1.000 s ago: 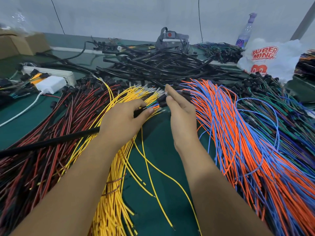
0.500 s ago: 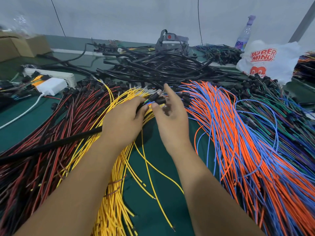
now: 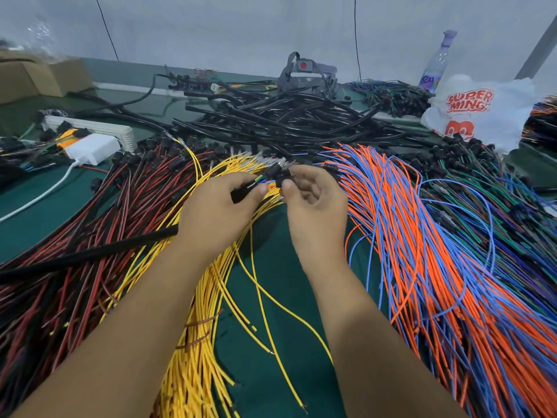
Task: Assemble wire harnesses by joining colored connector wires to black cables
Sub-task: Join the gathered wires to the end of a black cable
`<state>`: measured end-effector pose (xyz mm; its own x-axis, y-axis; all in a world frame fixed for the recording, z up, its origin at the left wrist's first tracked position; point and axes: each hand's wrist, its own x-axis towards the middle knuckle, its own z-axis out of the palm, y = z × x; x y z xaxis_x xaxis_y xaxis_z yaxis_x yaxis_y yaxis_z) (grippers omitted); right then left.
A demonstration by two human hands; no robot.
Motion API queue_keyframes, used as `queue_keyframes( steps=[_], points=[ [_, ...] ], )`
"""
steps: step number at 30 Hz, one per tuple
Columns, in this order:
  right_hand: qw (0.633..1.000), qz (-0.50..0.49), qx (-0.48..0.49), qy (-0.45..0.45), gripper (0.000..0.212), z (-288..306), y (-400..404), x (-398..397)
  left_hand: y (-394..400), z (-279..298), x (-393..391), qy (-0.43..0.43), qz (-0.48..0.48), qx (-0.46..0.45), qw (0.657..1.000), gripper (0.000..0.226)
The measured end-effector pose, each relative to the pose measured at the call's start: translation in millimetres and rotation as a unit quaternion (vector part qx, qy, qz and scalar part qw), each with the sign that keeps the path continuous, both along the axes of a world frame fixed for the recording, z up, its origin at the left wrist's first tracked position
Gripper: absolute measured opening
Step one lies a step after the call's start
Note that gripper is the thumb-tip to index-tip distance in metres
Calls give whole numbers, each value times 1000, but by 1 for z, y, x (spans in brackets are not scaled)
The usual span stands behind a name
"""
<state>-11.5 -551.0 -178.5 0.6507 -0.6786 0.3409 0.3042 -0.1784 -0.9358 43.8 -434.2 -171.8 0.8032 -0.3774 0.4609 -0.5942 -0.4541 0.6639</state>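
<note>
Change since half a second ago: right hand (image 3: 313,206) has turned palm-up toward the camera, fingers now curled round a small black connector (image 3: 278,176); before, its back faced up with fingers reaching forward. Left hand (image 3: 217,212) has stayed put, still holding its cable.

Left grip: closed round the black cable (image 3: 90,254), thumb pressing near the stripped end, where short coloured leads (image 3: 261,181) emerge. The cable runs away to the left of the grip, over the red-and-black wire bundle (image 3: 90,236).

Right grip: thumb and fingers pinch the black connector, just right of the left thumb, at the coloured leads; whether connector and leads are joined cannot be told.

Surroundings: yellow wire bundle (image 3: 196,342) beneath and below the left grip; orange-and-blue wire bundle (image 3: 422,251) right of the right grip; green-and-blue wires (image 3: 497,206) farther right. Beyond both grips, a heap of black cables (image 3: 286,122). Far left, a white power strip (image 3: 99,129) and white adapter (image 3: 93,147). Far right, a printed white plastic bag (image 3: 476,110) with a bottle (image 3: 437,64) behind. All rests on the green desk (image 3: 277,297).
</note>
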Motion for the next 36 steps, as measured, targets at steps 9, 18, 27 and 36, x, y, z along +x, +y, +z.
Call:
queue_keyframes(
  steps=[9,18,27,36],
  points=[
    [1000,13,19,-1,17,1,2,0,0,0,2,26,-5,-3,1000,20],
    [997,-4,72,9,20,-1,-5,3,-1,-2,4,32,-26,-1,999,28],
    [999,15,50,5,13,-2,-4,2,1,-5,5,27,-37,9,999,30],
    [995,47,85,32,22,1,-4,-2,1,-4,1,-25,-12,0,1000,39]
  ],
)
